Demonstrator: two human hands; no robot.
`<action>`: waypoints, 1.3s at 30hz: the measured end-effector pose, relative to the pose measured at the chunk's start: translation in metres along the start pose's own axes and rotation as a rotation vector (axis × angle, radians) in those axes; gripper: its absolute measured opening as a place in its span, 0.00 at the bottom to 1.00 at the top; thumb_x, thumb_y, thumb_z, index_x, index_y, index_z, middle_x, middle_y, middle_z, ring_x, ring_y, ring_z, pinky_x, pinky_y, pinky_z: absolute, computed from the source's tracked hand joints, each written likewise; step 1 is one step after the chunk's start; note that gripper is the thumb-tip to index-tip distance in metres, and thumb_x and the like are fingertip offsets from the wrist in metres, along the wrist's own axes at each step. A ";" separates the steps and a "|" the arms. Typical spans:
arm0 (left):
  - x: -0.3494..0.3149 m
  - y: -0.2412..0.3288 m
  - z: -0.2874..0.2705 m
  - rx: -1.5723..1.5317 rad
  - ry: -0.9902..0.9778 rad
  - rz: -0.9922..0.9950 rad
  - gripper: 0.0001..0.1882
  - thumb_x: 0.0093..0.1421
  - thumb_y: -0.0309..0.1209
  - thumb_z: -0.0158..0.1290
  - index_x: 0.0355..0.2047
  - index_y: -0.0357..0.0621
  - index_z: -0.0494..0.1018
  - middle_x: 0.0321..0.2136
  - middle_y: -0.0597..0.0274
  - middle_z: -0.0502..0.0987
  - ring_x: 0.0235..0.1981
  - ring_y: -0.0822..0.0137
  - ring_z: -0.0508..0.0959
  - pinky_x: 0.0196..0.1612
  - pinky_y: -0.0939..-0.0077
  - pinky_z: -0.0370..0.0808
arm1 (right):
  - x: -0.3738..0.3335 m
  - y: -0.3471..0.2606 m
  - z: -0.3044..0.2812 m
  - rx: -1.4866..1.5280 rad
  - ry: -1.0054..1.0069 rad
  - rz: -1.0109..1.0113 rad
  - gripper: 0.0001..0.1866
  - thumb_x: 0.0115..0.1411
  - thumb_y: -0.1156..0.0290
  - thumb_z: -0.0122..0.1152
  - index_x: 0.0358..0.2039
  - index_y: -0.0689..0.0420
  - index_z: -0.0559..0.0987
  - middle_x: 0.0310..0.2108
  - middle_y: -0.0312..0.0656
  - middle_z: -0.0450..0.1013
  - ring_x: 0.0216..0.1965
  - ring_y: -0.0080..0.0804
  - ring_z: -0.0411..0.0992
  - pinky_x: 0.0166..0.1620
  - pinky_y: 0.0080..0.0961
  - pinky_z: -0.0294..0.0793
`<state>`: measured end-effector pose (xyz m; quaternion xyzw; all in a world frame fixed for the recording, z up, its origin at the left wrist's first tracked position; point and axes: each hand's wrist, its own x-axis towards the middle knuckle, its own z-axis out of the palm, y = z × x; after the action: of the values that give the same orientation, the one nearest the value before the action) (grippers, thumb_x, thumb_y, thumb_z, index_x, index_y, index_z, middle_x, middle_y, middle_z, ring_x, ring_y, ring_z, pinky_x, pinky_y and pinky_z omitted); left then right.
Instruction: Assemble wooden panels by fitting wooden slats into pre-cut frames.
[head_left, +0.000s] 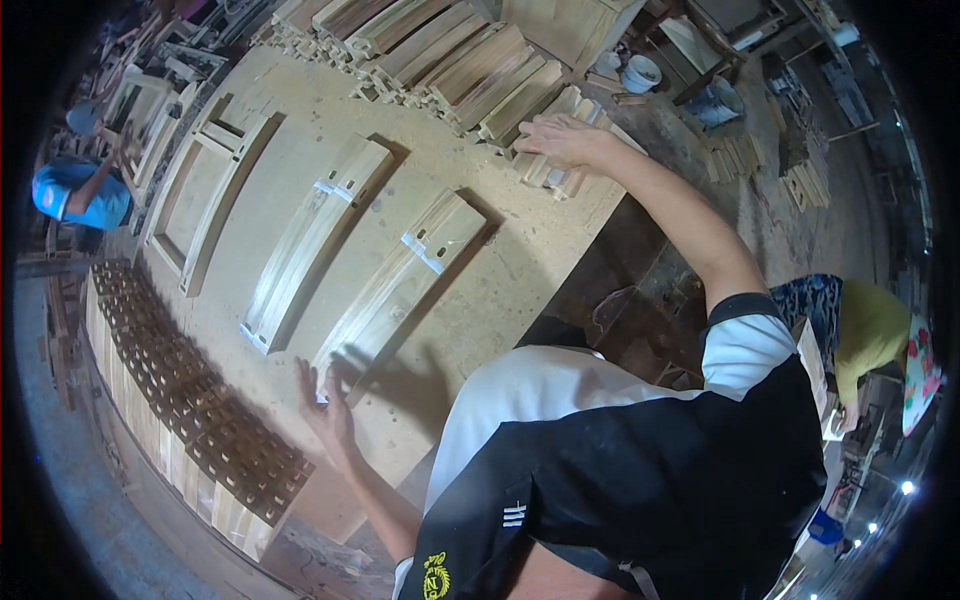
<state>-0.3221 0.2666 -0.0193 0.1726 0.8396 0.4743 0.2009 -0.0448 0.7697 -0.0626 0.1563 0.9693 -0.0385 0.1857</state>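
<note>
Lying slantwise on the table (510, 290) is the nearest taped wooden piece (395, 285); I have my left hand (335, 422) at its near end, fingers spread. My right hand (565, 142) rests on a small wooden stack (538, 176); whether it grips, I can't tell. Leftward lie another taped piece (315, 240) and a wooden frame (228, 195).

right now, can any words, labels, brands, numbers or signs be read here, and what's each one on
Black-and-white shirt: yellow emblem with small lettering, not copied out.
Same shirt: small white mark, no clear word.
Wooden pieces: white bands, no legible writing.
White bucket: too small to tell.
</note>
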 end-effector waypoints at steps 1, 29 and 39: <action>-0.008 -0.011 0.008 0.033 -0.007 0.022 0.35 0.63 0.33 0.58 0.67 0.41 0.59 0.64 0.40 0.64 0.63 0.50 0.67 0.62 0.62 0.67 | -0.004 0.002 -0.008 0.025 -0.015 -0.040 0.38 0.49 0.77 0.62 0.62 0.44 0.65 0.58 0.41 0.62 0.60 0.46 0.62 0.61 0.49 0.64; -0.108 0.106 0.261 -0.751 -0.682 -0.406 0.39 0.66 0.59 0.45 0.65 0.40 0.63 0.58 0.53 0.72 0.59 0.60 0.71 0.65 0.64 0.62 | -0.144 -0.043 -0.007 -0.011 0.869 -0.899 0.08 0.51 0.73 0.59 0.33 0.53 0.73 0.46 0.54 0.74 0.19 0.26 0.69 0.19 0.21 0.69; -0.015 0.164 0.225 -0.815 -0.192 0.106 0.24 0.58 0.44 0.63 0.44 0.37 0.74 0.33 0.59 0.80 0.31 0.71 0.81 0.35 0.73 0.80 | -0.083 -0.111 -0.016 0.987 0.675 -0.390 0.33 0.50 0.67 0.72 0.56 0.59 0.71 0.50 0.48 0.72 0.46 0.46 0.76 0.51 0.37 0.75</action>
<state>-0.1798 0.5031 0.0195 0.1655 0.5510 0.7589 0.3051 -0.0122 0.6424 -0.0147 0.0473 0.8533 -0.4630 -0.2351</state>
